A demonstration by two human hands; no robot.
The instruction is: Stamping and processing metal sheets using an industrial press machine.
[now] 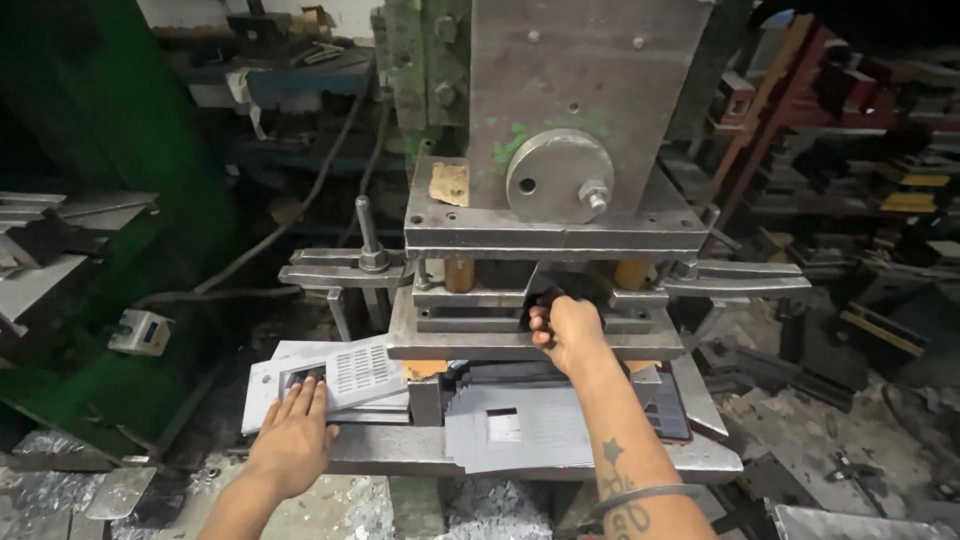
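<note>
**A:** Grey steel fills the view: a heavy press (555, 170) stands before me, its ram block above and its die bed (530, 340) below. What are my hands doing?

**B:** Your left hand (292, 440) lies flat, fingers together and extended, pressing on the top plate of a stack of pale grey sheet-metal plates (335, 375) at the left of the press table (400, 450). It grasps nothing; the palm simply rests there, likely to keep the stack from sliding.

**A:** And my right?

**B:** Your right hand (565, 330) reaches into the gap between ram and bed, fingers curled over something dark. The gap is shadowed, so I cannot tell what it has hold of; it may be a plate seated in the die. The wrist comes in from below, keeping the forearm out from under the ram.

**A:** How does the plate look?

**B:** The top plate is thin, flat and rectangular, with a block of fine punched slots on its right part and a small rectangular cut-out near your fingertips. A second pile of similar plates (520, 425) lies just beside it, under the front of the bed, each with a square window.

**A:** Anything else nearby?

**B:** Metal scrap (480, 505) litters the floor below.
</note>
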